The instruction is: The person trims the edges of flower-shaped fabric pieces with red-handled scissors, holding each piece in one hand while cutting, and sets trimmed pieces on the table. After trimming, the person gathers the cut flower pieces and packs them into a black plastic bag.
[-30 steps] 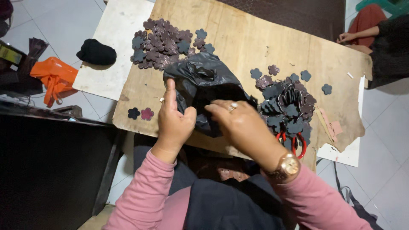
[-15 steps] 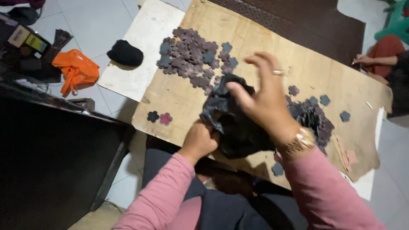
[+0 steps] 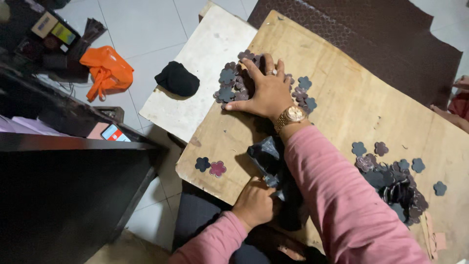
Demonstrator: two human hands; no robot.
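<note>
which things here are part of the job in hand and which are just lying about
In use: right hand flat on the far pile of flower cutouts; left hand gripping the black plastic bag; wooden board.

Lying about: orange bag, black cloth, brown sheet.

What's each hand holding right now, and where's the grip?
Left hand grips the black bag at its lower edge. Right hand holds nothing; it lies flat on the flower cutouts.

Dark flower cutouts (image 3: 229,80), crumpled black bag (image 3: 273,161)
</note>
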